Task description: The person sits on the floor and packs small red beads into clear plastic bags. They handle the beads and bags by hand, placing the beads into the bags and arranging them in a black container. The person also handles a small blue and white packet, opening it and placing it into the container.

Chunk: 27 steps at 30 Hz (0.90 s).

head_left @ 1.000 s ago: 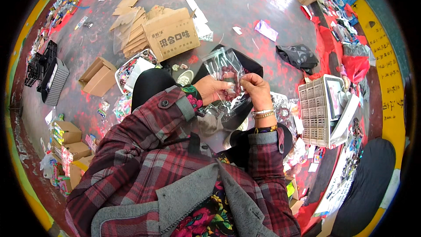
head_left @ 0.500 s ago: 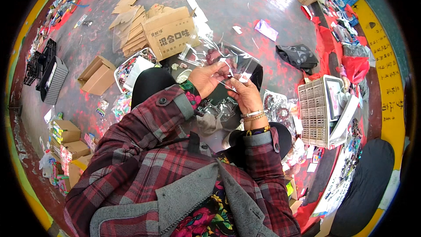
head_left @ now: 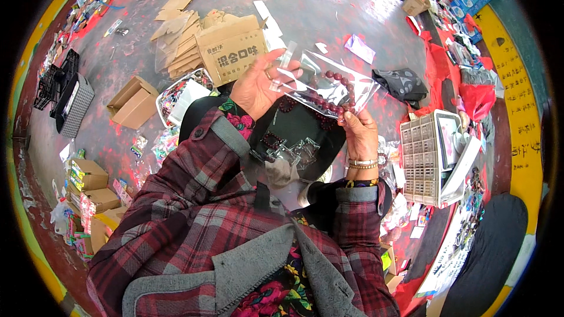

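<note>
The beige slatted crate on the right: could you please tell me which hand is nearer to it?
Right. The right hand, at the near edge of the clear bag, is just left of the crate; the left hand, at the bag's left end, is farther left.

Brown carton beside stacked cardboard, dark patterned bag, off-white slatted basket rightward.

Bright glare on far floor, glints across clear bag, fisheye-bent edges, black corners

Large dark characters across a cardboard box, black lettering down a yellow band
</note>
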Tool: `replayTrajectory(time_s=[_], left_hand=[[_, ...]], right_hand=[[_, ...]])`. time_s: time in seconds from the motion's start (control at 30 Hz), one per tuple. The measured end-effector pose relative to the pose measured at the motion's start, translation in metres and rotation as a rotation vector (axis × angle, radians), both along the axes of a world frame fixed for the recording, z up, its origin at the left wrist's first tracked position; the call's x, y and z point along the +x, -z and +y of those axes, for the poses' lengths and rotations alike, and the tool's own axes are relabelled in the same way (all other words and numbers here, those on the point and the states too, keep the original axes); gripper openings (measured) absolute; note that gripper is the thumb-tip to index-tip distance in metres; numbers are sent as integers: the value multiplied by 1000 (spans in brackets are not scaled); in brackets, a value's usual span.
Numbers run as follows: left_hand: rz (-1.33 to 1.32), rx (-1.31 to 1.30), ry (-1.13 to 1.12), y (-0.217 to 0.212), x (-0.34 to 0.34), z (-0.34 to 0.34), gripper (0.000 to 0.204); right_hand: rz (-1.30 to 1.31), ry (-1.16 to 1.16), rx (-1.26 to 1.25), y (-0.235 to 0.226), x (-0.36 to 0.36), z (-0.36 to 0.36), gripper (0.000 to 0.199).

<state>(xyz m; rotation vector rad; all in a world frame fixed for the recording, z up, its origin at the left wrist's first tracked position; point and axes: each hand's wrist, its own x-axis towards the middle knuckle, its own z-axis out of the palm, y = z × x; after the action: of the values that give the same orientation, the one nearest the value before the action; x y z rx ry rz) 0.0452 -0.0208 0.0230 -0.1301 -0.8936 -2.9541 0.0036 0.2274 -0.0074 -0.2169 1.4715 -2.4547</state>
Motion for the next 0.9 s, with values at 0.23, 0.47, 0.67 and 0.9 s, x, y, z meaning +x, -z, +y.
replayTrajectory(time_s=[0.23, 0.47, 0.67, 0.9], left_hand=[[-72, -69, 15, 10, -1, -7, 30], [-81, -36, 69, 11, -3, -10, 29], [-114, -17, 148, 20, -5, -11, 23], [-164, -17, 247, 20, -3, -11, 28]], right_hand=[[12, -20, 27, -1, 1, 3, 16], [42, -59, 39, -8, 5, 2, 17], [78, -82, 19, -9, 7, 2, 18], [81, -100, 60, -7, 6, -1, 17]])
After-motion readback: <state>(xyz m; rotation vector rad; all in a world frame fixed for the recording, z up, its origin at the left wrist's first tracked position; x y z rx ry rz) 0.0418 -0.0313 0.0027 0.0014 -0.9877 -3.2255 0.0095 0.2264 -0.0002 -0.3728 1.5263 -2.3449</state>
